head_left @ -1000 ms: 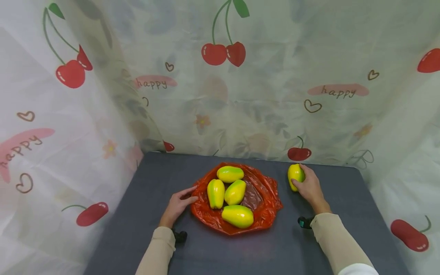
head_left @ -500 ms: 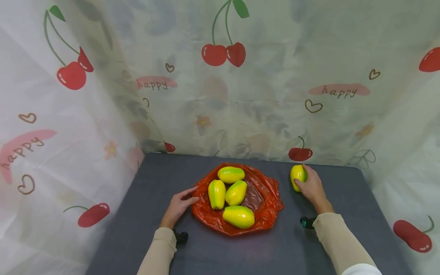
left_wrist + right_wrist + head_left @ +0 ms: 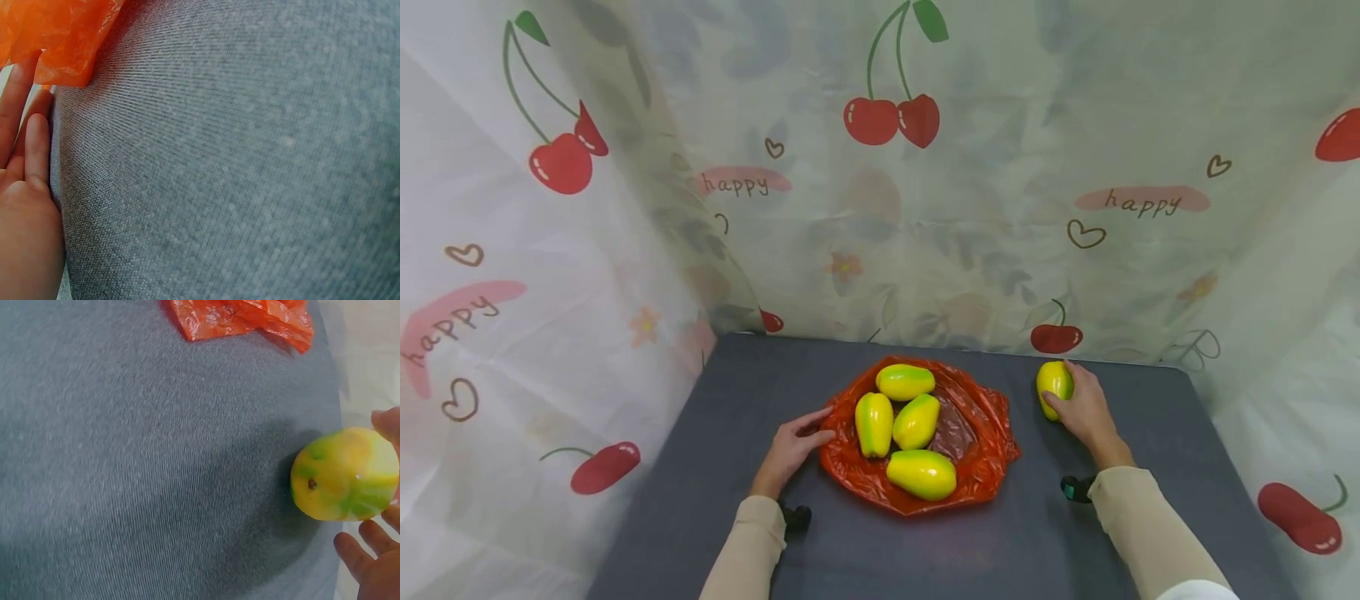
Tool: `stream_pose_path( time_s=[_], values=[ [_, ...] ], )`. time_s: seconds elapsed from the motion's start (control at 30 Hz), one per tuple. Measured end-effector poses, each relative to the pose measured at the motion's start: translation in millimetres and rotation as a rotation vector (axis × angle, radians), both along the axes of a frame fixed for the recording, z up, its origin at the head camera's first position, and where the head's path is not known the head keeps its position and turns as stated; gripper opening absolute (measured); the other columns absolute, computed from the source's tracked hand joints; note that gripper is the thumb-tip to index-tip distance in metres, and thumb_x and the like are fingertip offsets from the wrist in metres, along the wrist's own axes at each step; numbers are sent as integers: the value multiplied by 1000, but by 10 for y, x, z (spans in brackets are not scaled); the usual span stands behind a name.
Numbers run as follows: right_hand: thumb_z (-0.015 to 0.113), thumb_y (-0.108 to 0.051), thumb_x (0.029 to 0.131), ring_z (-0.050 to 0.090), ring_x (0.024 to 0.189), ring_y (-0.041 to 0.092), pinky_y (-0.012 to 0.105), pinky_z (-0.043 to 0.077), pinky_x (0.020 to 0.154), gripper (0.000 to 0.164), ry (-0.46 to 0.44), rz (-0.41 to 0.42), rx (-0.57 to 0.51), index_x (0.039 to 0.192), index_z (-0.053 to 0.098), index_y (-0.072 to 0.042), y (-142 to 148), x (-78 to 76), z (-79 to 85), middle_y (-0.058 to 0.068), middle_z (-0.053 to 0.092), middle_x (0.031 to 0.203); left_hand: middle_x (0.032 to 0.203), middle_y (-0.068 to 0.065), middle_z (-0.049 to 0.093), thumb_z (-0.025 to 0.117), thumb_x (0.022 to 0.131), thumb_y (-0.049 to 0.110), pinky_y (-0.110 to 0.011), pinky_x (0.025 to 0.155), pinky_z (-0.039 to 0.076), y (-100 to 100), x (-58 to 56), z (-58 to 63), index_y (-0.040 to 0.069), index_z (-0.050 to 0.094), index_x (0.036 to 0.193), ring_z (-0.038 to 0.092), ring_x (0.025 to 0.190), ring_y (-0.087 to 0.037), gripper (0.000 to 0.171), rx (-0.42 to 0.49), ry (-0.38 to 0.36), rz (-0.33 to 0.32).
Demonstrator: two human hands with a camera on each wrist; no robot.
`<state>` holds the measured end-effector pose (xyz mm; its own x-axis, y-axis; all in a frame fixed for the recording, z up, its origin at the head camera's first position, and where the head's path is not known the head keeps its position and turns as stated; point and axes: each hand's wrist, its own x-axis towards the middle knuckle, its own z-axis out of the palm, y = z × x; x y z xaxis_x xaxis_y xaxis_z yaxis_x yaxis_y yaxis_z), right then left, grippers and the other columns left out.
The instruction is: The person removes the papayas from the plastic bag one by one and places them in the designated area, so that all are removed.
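Observation:
My right hand (image 3: pixel 1086 410) holds a yellow-green papaya (image 3: pixel 1054 390) near the table's back right, thumb on one side and fingers on the other. In the right wrist view, that papaya (image 3: pixel 340 475) shows a small brown spot on its end, and a shadow spreads beside it. A red plastic bag (image 3: pixel 981 475) lies spread at the middle of the table, bearing several more papayas (image 3: pixel 922 474). My left hand (image 3: pixel 790 454) has its fingers extended at the bag's left edge. In the left wrist view, fingertips (image 3: pixel 28 62) meet the orange-looking plastic.
A dark grey cloth-covered table (image 3: pixel 880 550) lies under everything. White curtains (image 3: pixel 970 233) printed with cherries and hearts hang at the back and both sides. The table's back edge runs just behind the held papaya.
My right hand and its papaya have shifted slightly to the right. The left hand, the bag and the papayas on it stay in place; the head view drifts a little.

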<state>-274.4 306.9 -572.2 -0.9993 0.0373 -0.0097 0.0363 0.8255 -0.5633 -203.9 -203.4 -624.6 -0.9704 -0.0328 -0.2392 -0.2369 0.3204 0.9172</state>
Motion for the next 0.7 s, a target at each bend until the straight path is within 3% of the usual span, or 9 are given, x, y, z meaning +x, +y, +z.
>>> stream_pose_path(
  time_s=[0.27,0.53,0.7],
  values=[
    [64,-39,98,31,137,56,71,34,113,86,-30,-21,56,158,22,5,29,63,55,38,24,157,148,0,60,79,86,47,-53,120,39,-4,10,-11,38,65,137,54,139,-26,53,1,1,-5],
    [63,-44,99,24,140,61,75,33,109,89,-53,28,80,160,18,3,77,108,114,40,17,159,147,2,61,79,87,46,-52,120,39,-7,3,-51,36,65,136,53,141,-25,52,14,2,-8],
    [62,-56,96,22,140,63,77,30,110,97,-37,34,162,161,18,1,42,138,151,39,16,160,148,1,61,79,87,46,-53,120,39,1,4,-27,36,65,136,52,142,-26,52,12,3,-9]
  ],
)
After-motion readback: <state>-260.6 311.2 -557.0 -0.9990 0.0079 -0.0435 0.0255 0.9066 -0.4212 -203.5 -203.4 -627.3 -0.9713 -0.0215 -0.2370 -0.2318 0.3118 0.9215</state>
